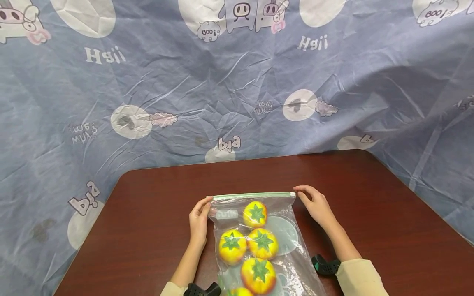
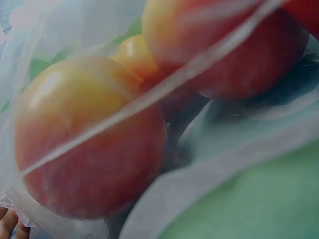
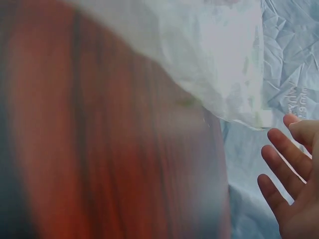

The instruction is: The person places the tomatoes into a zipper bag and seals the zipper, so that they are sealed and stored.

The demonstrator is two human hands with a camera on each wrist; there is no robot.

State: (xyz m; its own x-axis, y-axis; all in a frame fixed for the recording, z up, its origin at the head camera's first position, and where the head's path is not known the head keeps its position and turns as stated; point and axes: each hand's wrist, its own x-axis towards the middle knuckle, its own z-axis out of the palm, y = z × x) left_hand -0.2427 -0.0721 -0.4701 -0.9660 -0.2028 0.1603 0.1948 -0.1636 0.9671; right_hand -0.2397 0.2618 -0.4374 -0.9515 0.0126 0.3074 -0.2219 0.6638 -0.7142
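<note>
A clear slider bag (image 1: 301,269) with a green zip strip (image 1: 252,195) along its top holds several yellow-red, tomato-like fruits (image 1: 262,243) with green star-shaped leaves. My left hand (image 1: 198,220) pinches the bag's top left corner between thumb and fingers. At the top right corner is a white slider (image 1: 293,194). Beside that slider, my right hand (image 1: 314,207) has its fingers extended; in the right wrist view the fingertips (image 3: 275,134) appear just off the corner. Through the plastic, a fruit (image 2: 89,139) fills much of the left wrist view.
The bag is over a dark red-brown wooden table (image 1: 148,213) with rounded far corners. Behind the table hangs a wrinkled blue-grey printed cloth (image 1: 207,94). A black band (image 1: 326,265) is on the right wrist and another black band (image 1: 201,289) on the left.
</note>
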